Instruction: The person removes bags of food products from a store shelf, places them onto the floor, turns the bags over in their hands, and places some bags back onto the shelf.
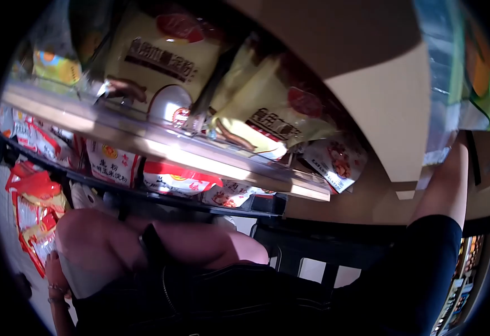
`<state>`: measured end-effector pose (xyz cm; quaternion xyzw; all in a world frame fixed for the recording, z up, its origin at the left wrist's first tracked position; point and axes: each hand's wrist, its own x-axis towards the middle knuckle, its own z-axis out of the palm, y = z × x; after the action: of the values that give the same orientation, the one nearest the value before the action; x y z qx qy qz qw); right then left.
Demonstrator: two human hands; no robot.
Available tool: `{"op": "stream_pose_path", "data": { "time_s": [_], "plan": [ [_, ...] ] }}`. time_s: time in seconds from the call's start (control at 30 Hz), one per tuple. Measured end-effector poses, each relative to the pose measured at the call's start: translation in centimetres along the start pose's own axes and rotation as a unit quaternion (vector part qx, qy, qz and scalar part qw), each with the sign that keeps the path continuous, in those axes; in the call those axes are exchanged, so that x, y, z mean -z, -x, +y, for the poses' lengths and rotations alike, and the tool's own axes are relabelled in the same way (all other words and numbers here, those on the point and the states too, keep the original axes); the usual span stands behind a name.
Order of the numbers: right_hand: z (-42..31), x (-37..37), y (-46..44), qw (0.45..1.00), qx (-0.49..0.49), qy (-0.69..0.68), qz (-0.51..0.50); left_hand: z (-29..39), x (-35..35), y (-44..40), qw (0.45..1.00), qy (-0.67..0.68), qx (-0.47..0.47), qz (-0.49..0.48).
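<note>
At the lower left, my left hand (56, 274), with bracelets at its wrist, has its fingers closed at the lower right edge of a red-and-gold food packet (38, 229). Part of that hand is hidden beside my knee. A glossy red packet end (35, 185) shows at the top of this bundle. On the right, my right forearm (446, 179) reaches up to a clear bluish plastic package (441, 84). My right hand is hidden there, so its fingers do not show.
Large yellow starch bags (161, 61) fill the upper shelf, behind a clear-edged shelf rail (166, 148). White-and-red starch bags (110, 162) stand on the dark lower shelf. My bent knees are close beneath it. A stocked shelf (460, 285) is at the lower right.
</note>
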<state>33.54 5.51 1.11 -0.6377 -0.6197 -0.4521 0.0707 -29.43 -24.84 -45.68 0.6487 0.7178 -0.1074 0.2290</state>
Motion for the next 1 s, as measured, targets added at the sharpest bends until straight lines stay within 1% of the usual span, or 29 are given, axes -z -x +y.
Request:
{"op": "stream_pose_path", "data": {
  "time_s": [0.1,0.2,0.33,0.43,0.63,0.73,0.77,0.83,0.9,0.93,1.0],
  "plan": [
    [0.2,0.3,0.8,1.000,-0.009,-0.002,-0.001,-0.8,-0.8,-0.2,1.000,0.001,0.002,-0.006],
    [0.3,0.6,1.6,1.000,-0.015,-0.006,-0.002,-0.1,0.1,-0.1,1.000,0.004,0.009,-0.011],
    [0.4,1.0,2.4,1.000,-0.025,-0.010,-0.003,-0.2,-0.4,0.0,1.000,-0.006,-0.011,0.022],
    [0.4,1.0,2.8,0.999,-0.034,-0.015,-0.005,-0.6,-0.4,0.1,1.000,0.019,0.003,0.004],
    [0.2,1.2,3.9,0.999,-0.043,-0.019,-0.004,-0.3,-0.4,0.2,1.000,0.013,0.006,0.024],
    [0.0,1.7,4.7,0.998,-0.053,-0.023,-0.010,0.0,0.2,0.3,1.000,0.011,-0.010,0.023],
    [-0.2,1.6,4.8,0.998,-0.052,-0.023,-0.020,0.3,0.2,0.4,0.999,0.003,-0.012,0.049],
    [-1.1,2.1,4.8,0.997,-0.062,-0.016,-0.033,0.1,-0.1,0.6,0.999,0.018,-0.007,0.032],
    [-1.4,2.3,5.2,0.998,-0.058,-0.025,-0.018,0.2,0.6,0.4,0.999,0.030,0.006,0.016],
    [-1.6,2.8,5.0,0.997,-0.071,-0.023,-0.026,0.2,0.6,0.5,0.999,0.028,0.008,0.020],
    [-2.3,2.5,5.7,0.997,-0.065,-0.036,-0.015,0.0,0.3,0.6,0.999,0.024,0.009,0.026]
  ]
}}
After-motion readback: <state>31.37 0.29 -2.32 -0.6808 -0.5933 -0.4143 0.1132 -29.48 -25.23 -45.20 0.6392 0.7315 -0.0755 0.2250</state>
